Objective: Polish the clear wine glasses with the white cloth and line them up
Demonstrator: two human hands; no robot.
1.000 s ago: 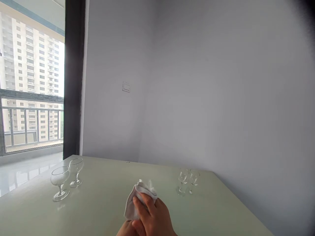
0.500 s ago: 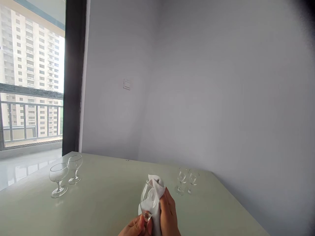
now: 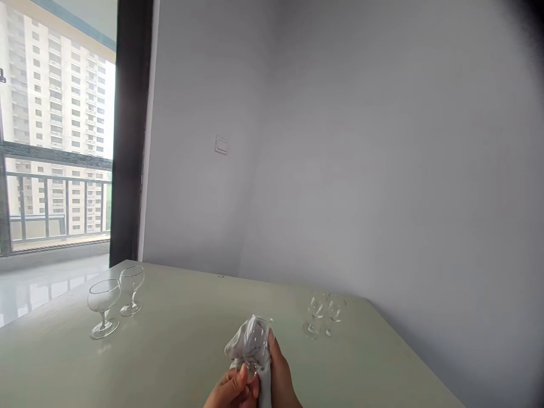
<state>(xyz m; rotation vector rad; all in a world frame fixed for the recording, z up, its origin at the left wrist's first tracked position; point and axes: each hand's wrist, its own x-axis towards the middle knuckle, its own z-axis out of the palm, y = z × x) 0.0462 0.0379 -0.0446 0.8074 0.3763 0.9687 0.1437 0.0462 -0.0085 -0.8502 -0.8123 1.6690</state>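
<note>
Near the bottom middle, a clear glass [image 3: 257, 340] is held tilted above the table. My left hand [image 3: 232, 390] pinches its lower end between thumb and fingers. A white cloth [image 3: 264, 385] lies around the glass, bunched behind its bowl and hanging down between the hands. My right hand [image 3: 281, 371] is closed round the cloth at the right side of the glass; most of its fingers are hidden behind them.
Two stemmed glasses, one nearer [image 3: 104, 309] and one farther [image 3: 131, 292], stand upright at the table's left. Two smaller ones [image 3: 315, 311] [image 3: 334, 313] stand right of centre. The pale green table [image 3: 178, 317] meets a grey wall.
The cloth's top has moved left and down, and now spreads behind and left of the glass. My right hand has shifted slightly left and down. The view has shifted slightly.
</note>
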